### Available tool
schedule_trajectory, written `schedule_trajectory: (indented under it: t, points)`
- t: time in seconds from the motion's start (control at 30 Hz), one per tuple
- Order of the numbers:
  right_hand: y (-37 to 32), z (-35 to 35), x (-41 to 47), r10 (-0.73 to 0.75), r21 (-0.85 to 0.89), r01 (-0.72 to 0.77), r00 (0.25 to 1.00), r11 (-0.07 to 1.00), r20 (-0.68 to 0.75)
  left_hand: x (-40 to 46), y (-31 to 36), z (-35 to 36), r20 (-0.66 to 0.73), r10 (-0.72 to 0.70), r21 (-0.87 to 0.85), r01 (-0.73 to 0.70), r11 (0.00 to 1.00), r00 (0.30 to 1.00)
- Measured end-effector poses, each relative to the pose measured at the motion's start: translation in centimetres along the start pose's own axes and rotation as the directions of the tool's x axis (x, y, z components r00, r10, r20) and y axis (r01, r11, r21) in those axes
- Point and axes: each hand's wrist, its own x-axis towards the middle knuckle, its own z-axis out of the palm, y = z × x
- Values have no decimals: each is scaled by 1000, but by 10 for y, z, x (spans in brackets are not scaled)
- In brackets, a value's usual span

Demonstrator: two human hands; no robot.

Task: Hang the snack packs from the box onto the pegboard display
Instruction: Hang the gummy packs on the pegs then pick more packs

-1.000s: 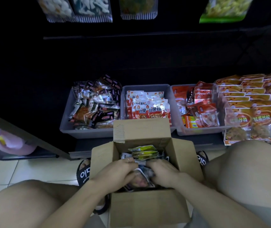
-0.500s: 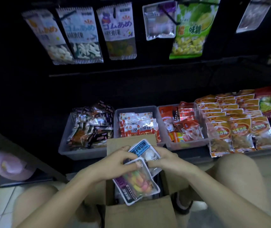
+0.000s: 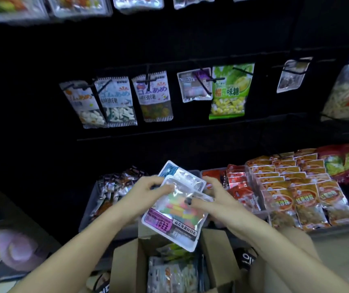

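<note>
The pegboard (image 3: 190, 39) fills the upper half of the view, black, with a row of hung packs (image 3: 154, 96) at about 12 o'clock from the hands and more packs blurred along the top edge. Below it, from 9 to 3 o'clock, run the bins (image 3: 88, 204) of small wrapped snacks, and to the right lie orange packs (image 3: 296, 187) in overlapping rows. At 6 o'clock the box (image 3: 215, 250) stands open with more packs inside.

Above the box, both hands hold two clear packs stacked together: the front pack (image 3: 175, 214), showing coloured sweets and a purple label, and a back pack (image 3: 182, 176) with a blue header peeking out at its 11 o'clock. The left hand (image 3: 148, 189) pinches the top left edge of the pair, thumb over the front. The right hand (image 3: 215, 197) grips the right edge, a finger curled across the front pack's face.

The relation that matters: the front pack's long axis runs from about 1 o'clock down to 7 o'clock, its label end low toward the box and the end between the hands pointing up at the pegs. The pegs lie well apart from the hands, straight up at 12 to 1 o'clock. I judge the right hand slightly nearer the similar clear pack (image 3: 194, 87) already hung there; the pair likely needs separating first.
</note>
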Motion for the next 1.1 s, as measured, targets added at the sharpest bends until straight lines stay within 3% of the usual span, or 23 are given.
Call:
schedule_trajectory:
  t: [0.23, 0.43, 0.6, 0.73, 0.9, 1.0, 1.1]
  points:
    - [-28, 1, -8, -46, 245, 73, 992, 967, -115, -5, 46, -2, 49, -81, -145, 88, 985, 995]
    - [-43, -9, -12, -27, 292, 59, 993, 955, -111, -10, 68, -6, 63, -113, -241, 125, 962, 992]
    - [-60, -9, -15, -101, 167, 143, 967, 976, -233, -12, 89, -11, -24, -68, -166, 63, 984, 997]
    - [-76, -7, -17, -188, 65, 234, 892, 970, -411, -8, 105, -16, -124, -32, -103, 19, 995, 992]
    - [-102, -7, -12, -185, 176, 356, 777, 918, -602, -2, 129, -24, -235, 121, 53, -112, 992, 964]
    - [-116, -4, -8, -161, 272, 394, 778, 878, -607, 2, 147, -28, -257, 179, 68, -167, 984, 950]
    - [-130, -6, -9, -216, 283, 388, 845, 877, -490, 7, 165, -35, -301, 212, 76, -198, 977, 930]
